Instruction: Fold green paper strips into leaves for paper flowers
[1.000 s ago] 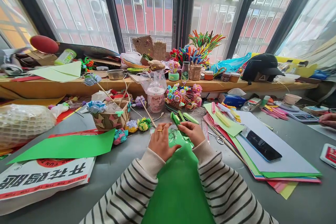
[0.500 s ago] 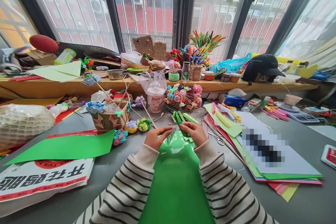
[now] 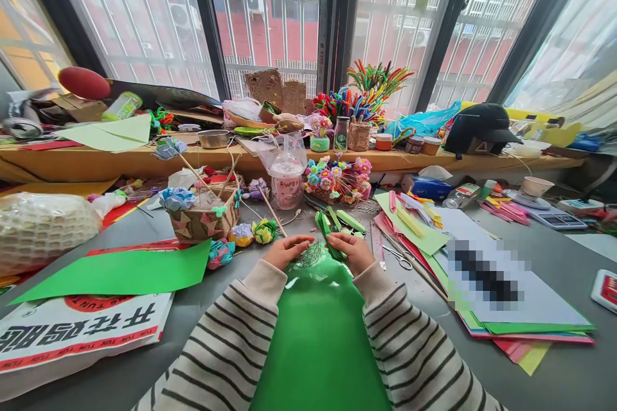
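My left hand [image 3: 288, 252] is closed in a pinch. At its fingertips a loose tangle of thin dark wire [image 3: 311, 255] hangs over a glossy green sheet [image 3: 321, 340]. Pinched between the thumb and fingers of my right hand [image 3: 355, 253] is a bundle of green paper strips [image 3: 324, 225], its upper ends standing up and fanning apart. The two hands are slightly apart above the far end of the green sheet. Just beyond my right hand, more green paper pieces [image 3: 350, 221] lie on the table.
Scissors [image 3: 402, 259] and a stack of coloured paper [image 3: 520, 314] lie on the right. Left are paper flowers [image 3: 222, 253], a decorated cardboard box [image 3: 205, 225] and a flat green sheet [image 3: 120, 273]. A lidded cup [image 3: 287, 186] stands ahead, before a cluttered ledge [image 3: 270, 157].
Both hands have shifted slightly, the right one a little left and down with the green strips. The wire tangle has moved slightly left with my left hand. The camera view has shifted a little.
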